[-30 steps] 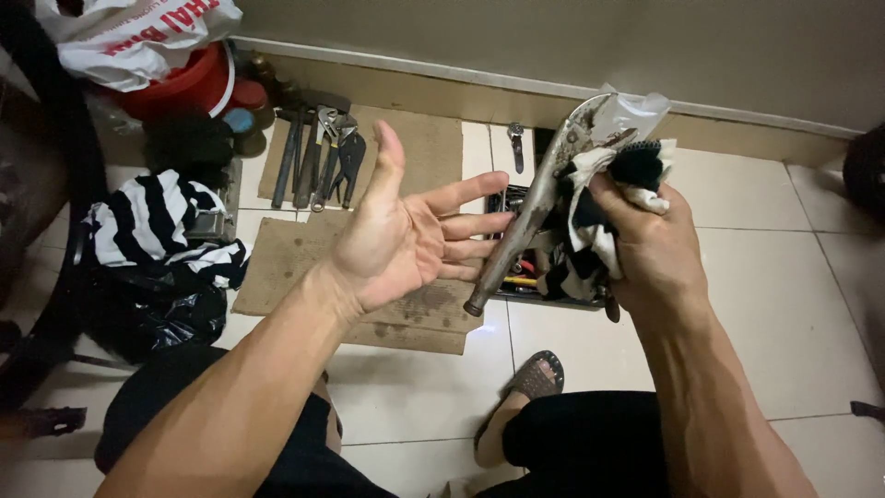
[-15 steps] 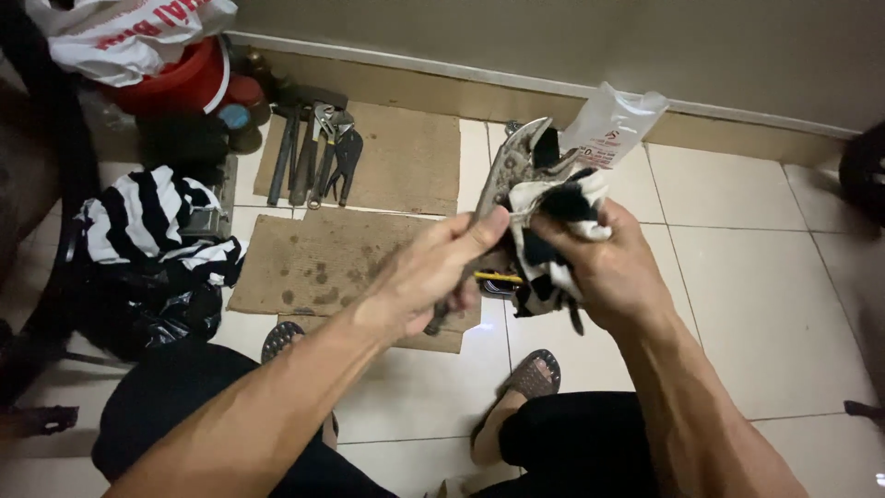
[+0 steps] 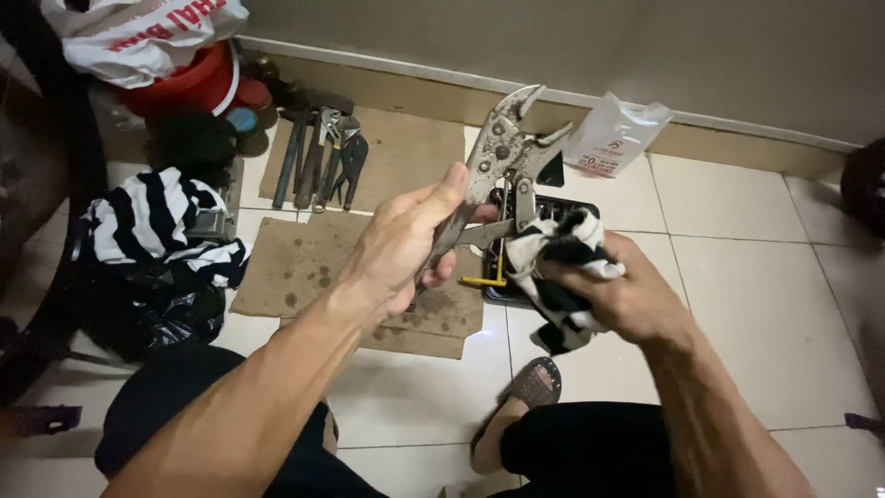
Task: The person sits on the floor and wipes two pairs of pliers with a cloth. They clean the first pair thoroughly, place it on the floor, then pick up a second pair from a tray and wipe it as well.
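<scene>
My left hand (image 3: 406,244) grips the handle of a pair of worn grey locking pliers (image 3: 502,152), held upright with the jaws open and pointing up. My right hand (image 3: 613,290) is closed around a black-and-white striped rag (image 3: 553,258), which presses against the lower handle of the pliers. Both hands are raised above the tiled floor, in front of my knees.
A black tray (image 3: 498,290) with small tools lies on the floor under the hands. Stained cardboard sheets (image 3: 304,267) carry several pliers and hammers (image 3: 323,161). A white plastic jug (image 3: 618,134) stands by the wall, a red bucket (image 3: 189,83) and a striped cloth (image 3: 152,226) at left.
My left hand went from open-palmed to gripping the pliers' handle. My right hand let go of the pliers, keeps the rag and has slid down toward the lower handle.
</scene>
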